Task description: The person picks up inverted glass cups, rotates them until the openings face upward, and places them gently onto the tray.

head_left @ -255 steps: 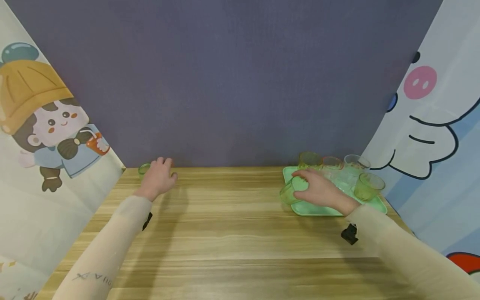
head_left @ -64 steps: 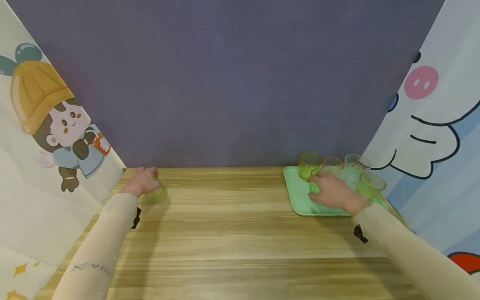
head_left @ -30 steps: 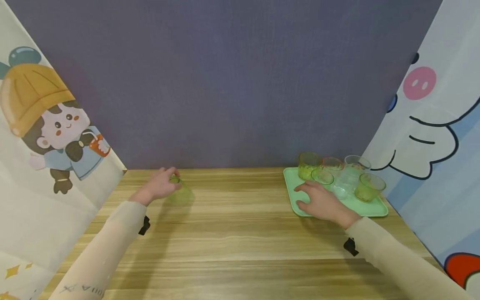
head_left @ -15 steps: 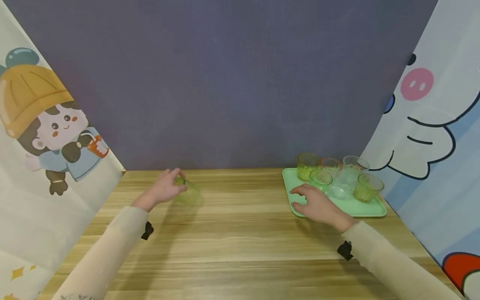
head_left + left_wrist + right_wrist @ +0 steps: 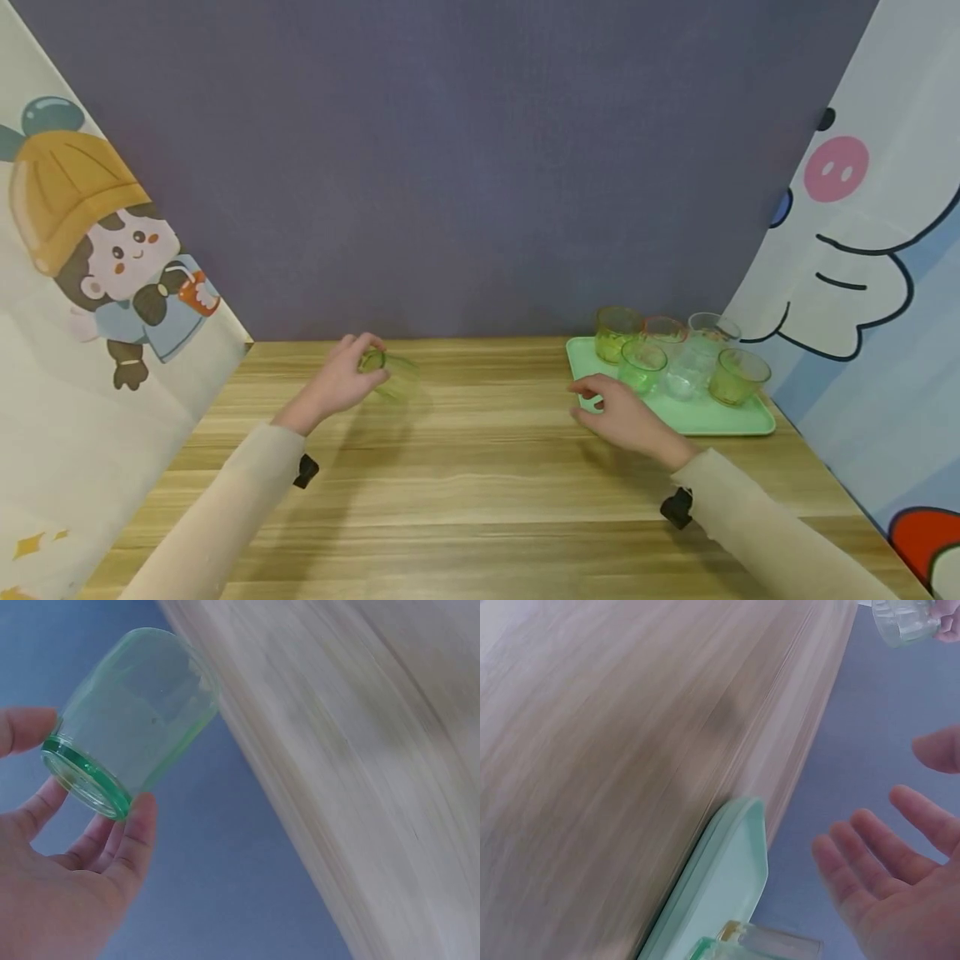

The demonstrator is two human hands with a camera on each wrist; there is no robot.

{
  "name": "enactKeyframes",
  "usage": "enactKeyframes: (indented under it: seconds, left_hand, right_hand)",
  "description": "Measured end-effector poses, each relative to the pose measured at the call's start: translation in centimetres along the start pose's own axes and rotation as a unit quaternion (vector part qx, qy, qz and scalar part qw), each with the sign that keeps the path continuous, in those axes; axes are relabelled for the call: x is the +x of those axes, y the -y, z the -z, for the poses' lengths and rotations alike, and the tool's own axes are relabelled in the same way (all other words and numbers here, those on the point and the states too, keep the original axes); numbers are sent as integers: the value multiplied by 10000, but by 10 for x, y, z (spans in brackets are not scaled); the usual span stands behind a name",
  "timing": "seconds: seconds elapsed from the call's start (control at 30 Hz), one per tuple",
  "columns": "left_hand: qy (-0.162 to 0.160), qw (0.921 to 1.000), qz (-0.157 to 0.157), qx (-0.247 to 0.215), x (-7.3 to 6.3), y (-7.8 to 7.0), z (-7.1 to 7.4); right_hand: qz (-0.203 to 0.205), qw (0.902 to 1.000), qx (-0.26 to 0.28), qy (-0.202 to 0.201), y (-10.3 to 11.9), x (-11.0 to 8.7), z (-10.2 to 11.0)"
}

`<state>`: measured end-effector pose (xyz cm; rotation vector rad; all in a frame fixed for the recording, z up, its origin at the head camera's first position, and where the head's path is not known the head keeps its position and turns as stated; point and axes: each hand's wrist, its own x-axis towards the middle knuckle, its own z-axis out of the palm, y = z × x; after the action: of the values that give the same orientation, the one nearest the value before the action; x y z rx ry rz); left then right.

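Note:
My left hand (image 5: 341,379) holds a translucent green glass (image 5: 139,712) by its base, above the left part of the table near the back. Fingers and thumb wrap the base end, and the glass tilts with its mouth toward the right. My right hand (image 5: 630,421) hovers at the front left corner of the light green tray (image 5: 727,423). Its fingers are spread and relaxed, with nothing between them. On the tray stand several glasses: a green glass (image 5: 641,367) nearest that hand, an amber glass (image 5: 618,333), a pink-rimmed glass (image 5: 663,332), a clear glass (image 5: 712,333) and a yellow-green glass (image 5: 738,379).
The wooden table (image 5: 465,467) ends at a dark grey-purple back panel (image 5: 480,208). Printed cloth panels close in both sides, the right panel (image 5: 885,292) standing close to the tray.
The right hand set a green glass on the tray, let go and drew back left toward me. The left hand took a green glass at the back left and carried it right.

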<state>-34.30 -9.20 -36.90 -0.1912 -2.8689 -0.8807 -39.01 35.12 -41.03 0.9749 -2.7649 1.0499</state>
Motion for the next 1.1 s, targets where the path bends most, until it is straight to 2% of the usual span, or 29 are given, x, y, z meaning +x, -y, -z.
enactKeyframes:
  seconds: [0.1,0.27,0.6,0.83,1.1]
  left_hand:
    - [-20,9999,-49,-158,-3,-4,-1]
    - [-71,9985,-71,-536,-1,-15,-7]
    - [-463,9947,-2,-920,8,-31,-21]
    - [-573,9896,-110,-1312,8,-34,-24]
    - [-554,9806,-35,-1877,10,-42,-33]
  right_hand:
    - [17,9999,102,-31,4,0,-3]
    - [145,9995,271,-37,-5,11,-2]
    - [321,9968,727,-108,-20,31,-3]
    - [255,9939,1058,-180,-15,30,-6]
    - [157,9909,1334,-61,-12,32,-9]
